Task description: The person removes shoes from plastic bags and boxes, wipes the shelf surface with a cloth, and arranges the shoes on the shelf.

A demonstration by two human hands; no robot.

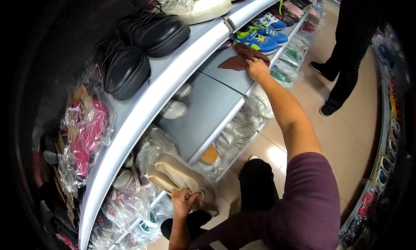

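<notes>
With my left hand (184, 201) I grip a pair of beige-grey slip-on shoes (182, 175) with cream insides, near the shelf's lower front. My right hand (258, 68) is stretched out over the grey metal shelf (208, 90), its fingers pressed on a crumpled brown cloth (240, 60). The cloth lies flat in part and bunched in part, touching blue and lime-green sports shoes (260, 38). Toe ends of pale shoes (174, 109) show further back on the same shelf, partly hidden by the upper shelf.
An upper shelf with a white front rail (143, 110) holds black lace-up shoes (165, 32), white sneakers (201, 6) and pink footwear in plastic (86, 133). Bagged shoes (237, 129) fill the lower rack. A person in dark trousers (347, 55) stands in the aisle; another rack (378, 159) curves along the right.
</notes>
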